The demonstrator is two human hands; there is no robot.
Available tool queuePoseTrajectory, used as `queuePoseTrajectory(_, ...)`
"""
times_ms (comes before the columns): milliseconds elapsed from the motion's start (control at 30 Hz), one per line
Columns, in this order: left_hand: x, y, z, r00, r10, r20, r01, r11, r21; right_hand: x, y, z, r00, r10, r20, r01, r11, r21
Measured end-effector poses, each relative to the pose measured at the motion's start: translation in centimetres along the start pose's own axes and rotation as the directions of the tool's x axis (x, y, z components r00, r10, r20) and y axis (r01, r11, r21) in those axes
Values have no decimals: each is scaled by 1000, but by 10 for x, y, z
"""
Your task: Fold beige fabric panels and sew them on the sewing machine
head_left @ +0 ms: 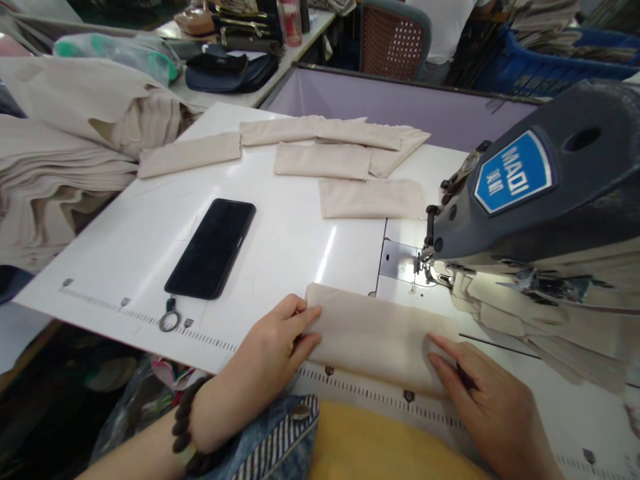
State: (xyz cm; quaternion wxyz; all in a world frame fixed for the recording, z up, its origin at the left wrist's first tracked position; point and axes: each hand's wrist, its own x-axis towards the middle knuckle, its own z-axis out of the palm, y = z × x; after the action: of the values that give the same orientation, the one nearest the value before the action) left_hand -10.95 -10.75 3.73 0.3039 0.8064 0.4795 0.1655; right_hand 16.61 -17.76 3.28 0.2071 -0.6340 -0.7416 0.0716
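Note:
A folded strip of beige cloth (pixel 375 333) lies in front of me at the table's near edge, between my two hands. My left hand (pixel 280 340) pinches its left end between thumb and fingers. At the right end, my right hand (pixel 480 387) holds the cloth with thumb and forefinger. Just beyond the strip stands a dark sewing machine (pixel 550 173) with a blue label, and its needle plate (pixel 397 260) is uncovered. Another folded beige piece (pixel 370 199) rests left of the machine head.
A black phone (pixel 213 250) with a ring strap lies on the white table (pixel 285 253). Several folded beige pieces (pixel 323 160) are spread along the back. Stacked cloth (pixel 55 173) stands at far left. More pieces (pixel 545 313) lie under the machine arm. Behind are a chair (pixel 395 40) and blue crate (pixel 535 67).

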Motion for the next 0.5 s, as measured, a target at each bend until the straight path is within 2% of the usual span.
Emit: queuePoseTrajectory(500,6,-5,0,989,117,-85,-106,987,123,1,-5,-1,986,143,82,-154,977,144)
